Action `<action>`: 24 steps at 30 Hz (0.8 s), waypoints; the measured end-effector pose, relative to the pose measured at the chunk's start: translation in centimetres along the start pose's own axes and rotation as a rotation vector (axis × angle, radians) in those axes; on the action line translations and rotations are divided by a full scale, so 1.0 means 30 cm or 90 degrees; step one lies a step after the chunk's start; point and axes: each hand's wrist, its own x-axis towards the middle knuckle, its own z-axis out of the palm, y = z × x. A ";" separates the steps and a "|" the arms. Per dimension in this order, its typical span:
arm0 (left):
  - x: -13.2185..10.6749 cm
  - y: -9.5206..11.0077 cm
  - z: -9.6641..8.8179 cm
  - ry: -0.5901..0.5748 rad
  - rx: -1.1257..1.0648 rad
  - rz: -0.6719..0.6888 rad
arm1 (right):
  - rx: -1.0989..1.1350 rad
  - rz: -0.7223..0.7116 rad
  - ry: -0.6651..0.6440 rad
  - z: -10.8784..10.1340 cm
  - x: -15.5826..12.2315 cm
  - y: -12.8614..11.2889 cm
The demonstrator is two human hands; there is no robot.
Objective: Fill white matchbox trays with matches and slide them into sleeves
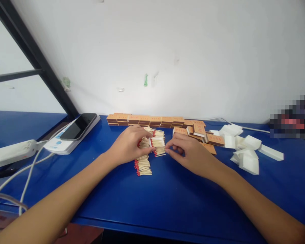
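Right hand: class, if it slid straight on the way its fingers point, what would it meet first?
The right hand points left, so it would probably first meet the white tray of matches at its fingertips, then the left hand beyond, though depth is unclear.

A blue table (pixel 167 203) bears loose matches (pixel 143 166), orange matchboxes (pixel 144 119), white trays (pixel 249 161) and a phone (pixel 78 126).

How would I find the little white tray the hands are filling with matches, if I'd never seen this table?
Start at the blue table and follow both arms to where the left hand and right hand meet. Between their fingers sits the small white tray packed with matches. Unlike the empty white trays heaped to the right and the loose matches beside it, this one is filled and touched by both hands.
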 end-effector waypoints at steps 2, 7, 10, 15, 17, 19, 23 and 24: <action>-0.002 -0.009 -0.003 0.011 0.011 -0.003 | -0.002 -0.001 -0.050 0.009 -0.002 0.006; -0.005 -0.019 -0.004 0.009 0.019 -0.009 | 0.004 0.013 -0.093 0.027 -0.001 0.016; -0.004 -0.020 -0.002 0.005 0.023 -0.006 | 0.002 0.017 -0.095 0.029 0.000 0.019; -0.004 -0.018 -0.002 0.008 0.029 -0.001 | 0.006 0.015 -0.097 0.027 -0.001 0.019; -0.004 -0.016 -0.004 0.006 0.033 -0.002 | 0.009 0.013 -0.099 0.027 -0.002 0.019; -0.003 -0.015 -0.005 0.003 0.036 -0.001 | 0.012 0.014 -0.100 0.027 -0.002 0.019; -0.003 -0.016 -0.003 0.001 0.034 0.003 | 0.018 0.021 -0.112 0.030 0.002 0.018; -0.003 -0.016 -0.002 0.001 0.033 0.002 | 0.019 0.022 -0.113 0.030 0.003 0.017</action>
